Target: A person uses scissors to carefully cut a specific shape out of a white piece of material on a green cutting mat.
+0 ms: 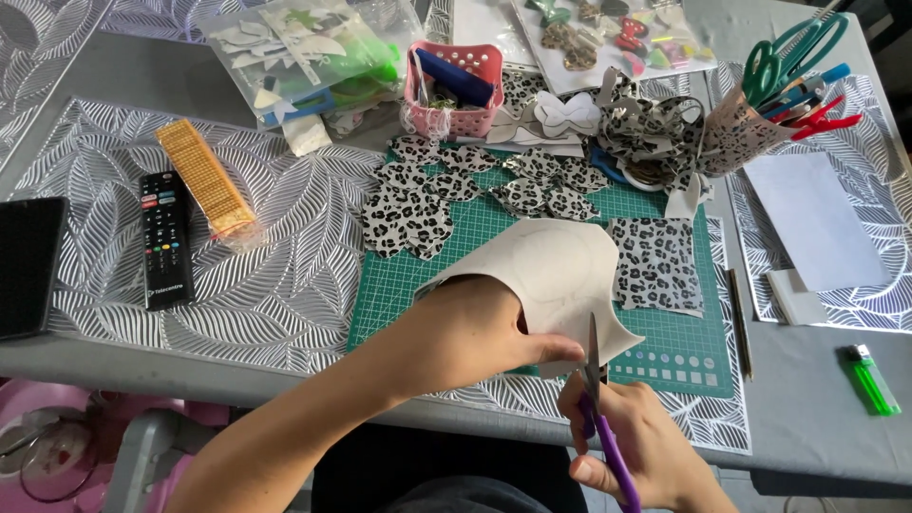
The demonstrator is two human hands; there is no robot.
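My left hand [475,332] grips a curled sheet of pale faux leather [551,275], white backing up, over the near edge of the green cutting mat [475,237]. My right hand [636,442] holds purple-handled scissors [598,418], whose blades point up and bite into the sheet's lower edge beside my left thumb. Cut leopard-print pieces [418,204] lie spread over the far part of the mat. A rectangular leopard-print piece [657,264] lies to the right of the sheet.
A black remote [163,237] and a gold glitter strip [204,180] lie left. A pink basket [454,90], plastic bags, a leopard-print cup of scissors and pens [746,128], white paper [812,218], a pencil [739,323] and a green lighter [872,380] lie around.
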